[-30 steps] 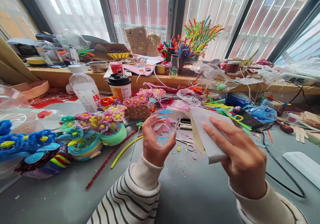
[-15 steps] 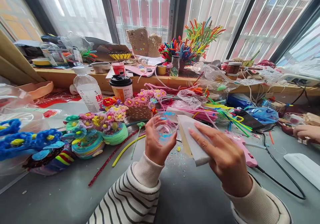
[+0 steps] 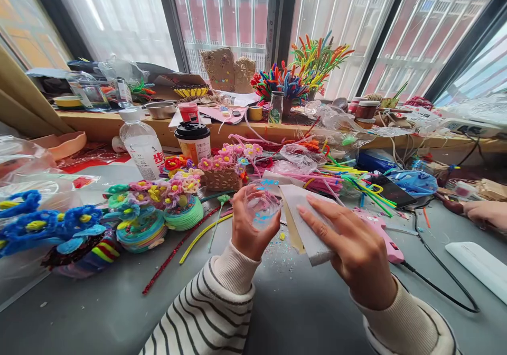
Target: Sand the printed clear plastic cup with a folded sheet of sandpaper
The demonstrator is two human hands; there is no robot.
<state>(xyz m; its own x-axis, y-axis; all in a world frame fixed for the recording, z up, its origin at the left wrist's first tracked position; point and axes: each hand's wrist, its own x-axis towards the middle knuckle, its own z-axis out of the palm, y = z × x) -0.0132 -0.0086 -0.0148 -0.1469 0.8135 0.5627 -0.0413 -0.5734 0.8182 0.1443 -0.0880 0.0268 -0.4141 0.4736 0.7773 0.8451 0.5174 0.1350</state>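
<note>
Left hand: the left hand [image 3: 250, 229] is curled around a clear plastic cup [image 3: 262, 210]. The thumb is on the near side and the fingertips are on the far wall, so the grip is closed on it.
Clear plastic cup: it is held above the grey table [image 3: 99, 302], just in front of the wearer. The mouth seems to face up and slightly toward the camera. Pink and blue specks show through its wall.
Right hand: the right hand [image 3: 356, 257] holds a folded white paper [image 3: 311, 225]. The fingers are stretched nearly flat along its top face. The thumb is hidden beneath it, so the grip from below cannot be seen.
Folded white paper: its long axis runs from the right palm at lower right up to the upper left. The far end points at the cup and meets its rim or lies just beside it. A yellowish inner face shows along the left edge.
Under the hands: small coloured scraps [image 3: 283, 249] are scattered on the table.
Beside the right hand: a pink glue gun [image 3: 380, 234] lies on the table, and a black cable [image 3: 435, 283] runs off to the right.
Left of the cup: a yellow pipe cleaner [image 3: 202, 239] and a red glitter pipe cleaner [image 3: 176, 257] lie slanted. Further left are coiled flower pieces [image 3: 158, 212] and blue flowers [image 3: 39, 223].
Behind: there is a flower basket [image 3: 224, 171], a lidded paper cup [image 3: 193, 139] and a water bottle [image 3: 141, 146].
Far right: another person's hand [image 3: 484, 212] rests at the table edge, well apart from the wearer's hands.
</note>
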